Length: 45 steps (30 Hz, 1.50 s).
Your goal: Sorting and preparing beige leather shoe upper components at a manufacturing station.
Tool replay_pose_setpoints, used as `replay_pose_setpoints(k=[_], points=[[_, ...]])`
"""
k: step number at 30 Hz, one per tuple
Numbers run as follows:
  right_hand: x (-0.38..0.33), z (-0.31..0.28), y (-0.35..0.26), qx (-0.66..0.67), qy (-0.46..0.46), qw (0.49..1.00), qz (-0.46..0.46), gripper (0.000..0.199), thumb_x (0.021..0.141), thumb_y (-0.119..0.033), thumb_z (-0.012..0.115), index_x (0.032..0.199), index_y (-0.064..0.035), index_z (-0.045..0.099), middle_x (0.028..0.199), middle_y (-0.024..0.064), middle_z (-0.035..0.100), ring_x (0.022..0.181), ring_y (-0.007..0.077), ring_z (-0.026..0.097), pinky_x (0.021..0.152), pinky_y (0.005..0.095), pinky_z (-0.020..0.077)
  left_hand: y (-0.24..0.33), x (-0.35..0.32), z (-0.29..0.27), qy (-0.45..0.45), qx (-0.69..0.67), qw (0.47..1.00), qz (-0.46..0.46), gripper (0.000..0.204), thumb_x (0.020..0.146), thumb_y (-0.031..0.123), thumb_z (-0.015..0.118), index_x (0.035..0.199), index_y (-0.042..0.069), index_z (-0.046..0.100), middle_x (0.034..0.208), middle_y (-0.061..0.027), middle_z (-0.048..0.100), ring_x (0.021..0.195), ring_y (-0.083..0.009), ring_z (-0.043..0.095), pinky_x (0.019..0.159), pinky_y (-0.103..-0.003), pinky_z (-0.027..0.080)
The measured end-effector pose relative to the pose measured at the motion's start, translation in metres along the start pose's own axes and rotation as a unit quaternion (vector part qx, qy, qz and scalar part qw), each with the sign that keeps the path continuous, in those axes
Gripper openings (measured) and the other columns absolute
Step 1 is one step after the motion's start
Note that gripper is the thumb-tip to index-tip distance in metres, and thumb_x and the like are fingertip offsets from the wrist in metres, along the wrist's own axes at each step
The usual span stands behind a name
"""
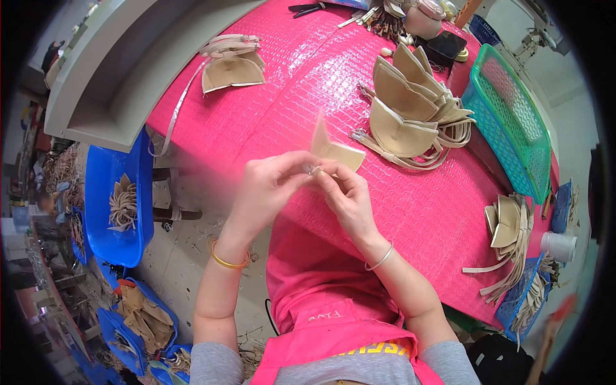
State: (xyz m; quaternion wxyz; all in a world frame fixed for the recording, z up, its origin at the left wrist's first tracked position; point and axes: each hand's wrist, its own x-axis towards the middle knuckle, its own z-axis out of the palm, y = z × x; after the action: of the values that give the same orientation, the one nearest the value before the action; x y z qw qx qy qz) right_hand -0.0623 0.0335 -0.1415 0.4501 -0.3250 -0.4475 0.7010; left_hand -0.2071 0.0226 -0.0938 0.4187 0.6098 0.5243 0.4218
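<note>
Over the near edge of the pink-covered table, my left hand (273,183) and my right hand (346,197) meet with fingers pinched together. Between the fingertips sits a small shiny fitting (312,169); its exact kind is too small to make out. Just behind my fingers lies a beige bra cup piece (343,154), its pale upper part blurred and partly hidden by my hands. A larger stack of beige bra cups (404,125) with looped straps rests to the right. Farther off at the left is a smaller pile of beige bras (234,70), one strap hanging over the table's edge.
A green plastic basket (513,122) stands along the right side, near more beige bras (507,221) and a blue basket of straps (526,295). A grey shelf unit (83,96) borders the left. Below it is a blue bin (102,212). A dark phone (446,45) lies at the back.
</note>
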Motion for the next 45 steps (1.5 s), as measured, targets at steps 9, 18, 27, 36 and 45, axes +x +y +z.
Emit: replay_pose_setpoints(k=[9,18,27,36,45], points=[[-0.011,0.009,-0.015,-0.099,0.071,0.993,-0.003,0.015,0.084,-0.008,0.053,0.09,0.0039,0.059,0.094,0.008,0.056,0.075,0.0124,0.057,0.069,0.0235,0.0476,-0.001,-0.004,-0.001,0.065,0.071,0.995,0.016,0.03,0.073,-0.005,0.058,0.104,-0.004,0.056,0.091,-0.0101,0.063,0.081,-0.0134,0.06,0.073,-0.025,0.05],[-0.015,0.014,-0.03,-0.14,0.086,0.986,-0.018,0.012,0.081,-0.003,0.055,0.091,-0.0003,0.061,0.094,0.0061,0.05,0.064,0.0093,0.054,0.049,0.0203,0.0446,-0.013,-0.001,-0.005,0.007,-0.233,0.969,-0.079,0.027,0.075,-0.002,0.059,0.101,-0.006,0.056,0.095,-0.0144,0.061,0.085,-0.0171,0.059,0.077,-0.028,0.049],[-0.014,0.015,-0.028,-0.234,0.118,0.961,-0.085,0.012,0.081,-0.002,0.055,0.09,-0.0023,0.062,0.094,0.0056,0.049,0.058,0.0072,0.051,0.046,0.0196,0.0418,-0.009,0.002,-0.002,-0.018,-0.282,0.954,-0.097,0.027,0.076,-0.004,0.057,0.103,-0.006,0.056,0.095,-0.0116,0.061,0.086,-0.0152,0.058,0.078,-0.027,0.048],[-0.007,0.006,-0.029,-0.254,0.073,0.961,-0.087,0.006,0.077,-0.002,0.059,0.082,-0.0015,0.062,0.088,0.0064,0.051,0.062,0.0081,0.054,0.049,0.0216,0.0426,-0.004,0.002,-0.008,-0.053,-0.23,0.967,-0.097,0.028,0.075,-0.001,0.059,0.102,-0.006,0.056,0.096,-0.0132,0.061,0.087,-0.015,0.058,0.078,-0.025,0.048],[-0.024,0.015,-0.033,-0.205,0.057,0.975,-0.057,0.027,0.077,0.005,0.054,0.103,-0.0031,0.054,0.083,0.0064,0.053,0.071,0.0107,0.056,0.058,0.0231,0.0473,0.0,0.009,-0.015,-0.066,-0.215,0.971,-0.08,0.028,0.075,0.0,0.06,0.102,-0.006,0.056,0.094,-0.0109,0.062,0.087,-0.0144,0.058,0.078,-0.025,0.047]])
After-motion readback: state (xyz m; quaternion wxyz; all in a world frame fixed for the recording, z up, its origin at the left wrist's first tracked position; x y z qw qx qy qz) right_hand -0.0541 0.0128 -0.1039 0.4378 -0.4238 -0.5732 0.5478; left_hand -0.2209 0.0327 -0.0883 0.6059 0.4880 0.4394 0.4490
